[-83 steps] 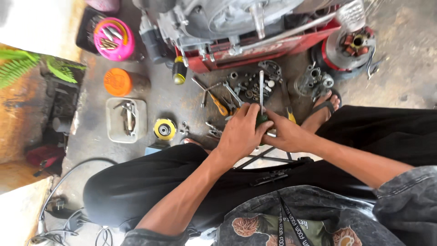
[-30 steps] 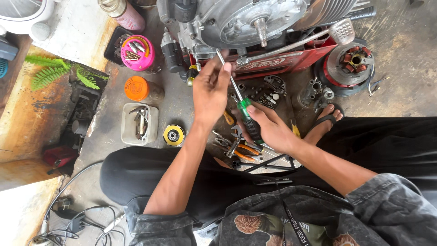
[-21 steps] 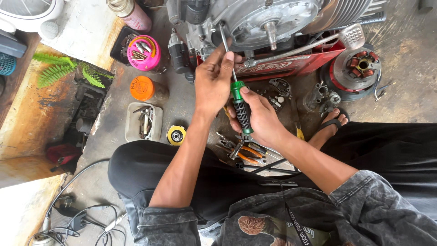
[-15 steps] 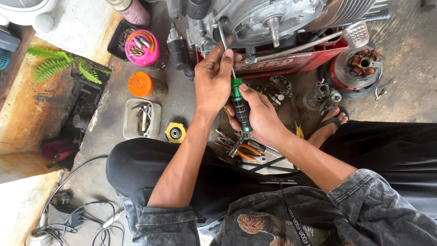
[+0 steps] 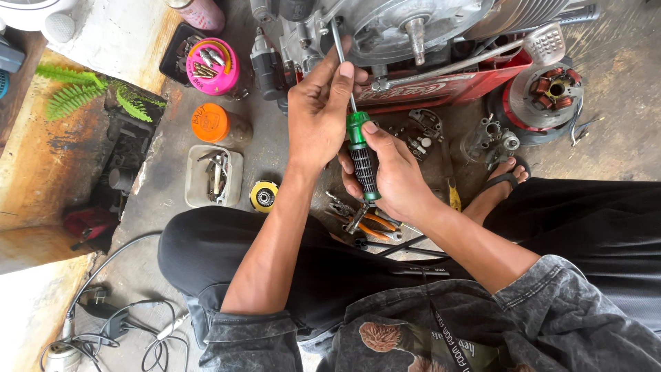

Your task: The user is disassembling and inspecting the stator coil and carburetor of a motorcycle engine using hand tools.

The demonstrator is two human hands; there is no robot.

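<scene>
Right hand [image 5: 392,176] wrapped round green-and-black handle of screwdriver [image 5: 359,148], thumb on top. Left hand [image 5: 318,114] pinching bare shaft higher up, fingers closed on it, index laid along the steel. Tip aimed up into grey engine casing [image 5: 399,27], exact seat hidden behind left fingers.

Likely risks: tip slipping off the fastener if the shaft tilts, stabbing left fingers or chewing the head; oily grip, awkward upward angle. Bare foot in sandal [image 5: 506,180] just beside loose parts, exposed to anything dropped.

Pose: both forearms reaching forward and up from lap, left elbow over black-trousered knee, right wrist bent back, shaft nearly vertical, leaning slightly left.

Around: orange-handled pliers [image 5: 372,222] on floor below right hand, red tray [image 5: 447,86] under engine, stator coil [image 5: 554,89] far right, pink tub [image 5: 212,65], orange lid jar [image 5: 212,122], white parts tray [image 5: 213,176], yellow tape measure [image 5: 263,196] left.
</scene>
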